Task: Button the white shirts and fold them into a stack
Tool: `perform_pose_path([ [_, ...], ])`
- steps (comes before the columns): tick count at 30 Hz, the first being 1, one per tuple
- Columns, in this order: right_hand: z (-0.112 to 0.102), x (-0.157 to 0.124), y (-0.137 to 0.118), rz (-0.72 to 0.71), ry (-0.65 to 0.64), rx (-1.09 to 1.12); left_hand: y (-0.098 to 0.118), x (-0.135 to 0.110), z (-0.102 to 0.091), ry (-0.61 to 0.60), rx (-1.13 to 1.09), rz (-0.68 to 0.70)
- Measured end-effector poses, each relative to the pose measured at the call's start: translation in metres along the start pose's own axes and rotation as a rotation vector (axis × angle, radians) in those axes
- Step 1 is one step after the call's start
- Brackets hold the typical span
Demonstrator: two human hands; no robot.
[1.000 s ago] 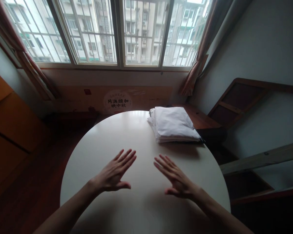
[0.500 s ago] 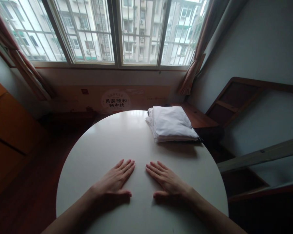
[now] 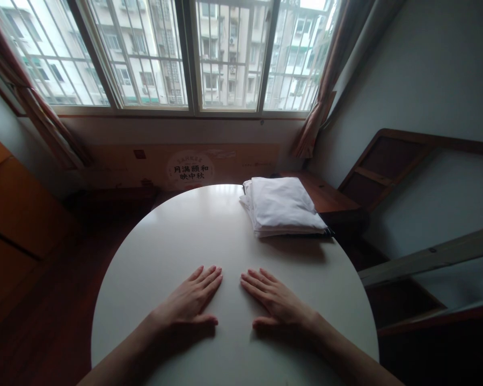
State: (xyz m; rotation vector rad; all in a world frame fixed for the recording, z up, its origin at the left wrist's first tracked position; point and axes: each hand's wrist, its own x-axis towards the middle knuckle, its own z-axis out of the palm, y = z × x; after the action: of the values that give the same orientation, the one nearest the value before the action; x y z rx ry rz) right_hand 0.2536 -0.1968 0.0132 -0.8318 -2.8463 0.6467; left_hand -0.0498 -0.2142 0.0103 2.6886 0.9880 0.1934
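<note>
My left hand lies flat, palm down, on the round white table, fingers stretched out and holding nothing. My right hand lies flat beside it in the same way, fingers pointing forward and inward, empty. A small gap of tabletop separates the two hands. A stack of folded white cloth rests at the table's far right edge, well beyond my right hand's fingertips and untouched.
A barred window with curtains fills the far wall. A cardboard box with printed characters stands under it. A wooden cabinet is on the left, and a low wooden ledge and frame on the right.
Both hands came down from hovering over the table and drew closer together until flat on it. Over the last half second they have stayed put.
</note>
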Motion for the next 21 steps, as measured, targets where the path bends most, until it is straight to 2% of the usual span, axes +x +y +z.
perform_pose_path([
  [3,0.007,-0.001,0.001,0.011,0.14,0.081,-0.001,-0.001,0.001,0.162,-0.062,0.011],
  [6,0.001,-0.005,0.009,0.106,0.436,0.245,-0.005,-0.004,0.003,0.407,-0.16,-0.023],
  [9,-0.032,-0.005,0.036,0.272,0.857,0.242,-0.013,-0.008,0.003,0.57,-0.186,-0.067],
  [11,-0.065,0.001,0.066,0.418,1.137,0.107,-0.019,-0.01,0.004,0.608,-0.175,-0.085],
  [12,-0.082,0.005,0.083,0.509,1.236,0.016,-0.022,-0.01,0.004,0.617,-0.17,-0.1],
  [13,-0.096,0.011,0.1,0.619,1.26,-0.064,-0.024,-0.011,0.004,0.622,-0.167,-0.118],
  [14,-0.108,0.018,0.116,0.739,1.22,-0.115,-0.026,-0.011,0.004,0.624,-0.166,-0.139],
  [17,-0.123,0.039,0.154,1.048,0.915,-0.171,-0.028,-0.011,0.004,0.62,-0.176,-0.195],
  [19,-0.121,0.051,0.166,1.118,0.758,-0.204,-0.027,-0.012,0.003,0.612,-0.195,-0.226],
  [21,-0.118,0.057,0.171,1.105,0.694,-0.233,-0.025,-0.012,0.002,0.591,-0.228,-0.266],
])
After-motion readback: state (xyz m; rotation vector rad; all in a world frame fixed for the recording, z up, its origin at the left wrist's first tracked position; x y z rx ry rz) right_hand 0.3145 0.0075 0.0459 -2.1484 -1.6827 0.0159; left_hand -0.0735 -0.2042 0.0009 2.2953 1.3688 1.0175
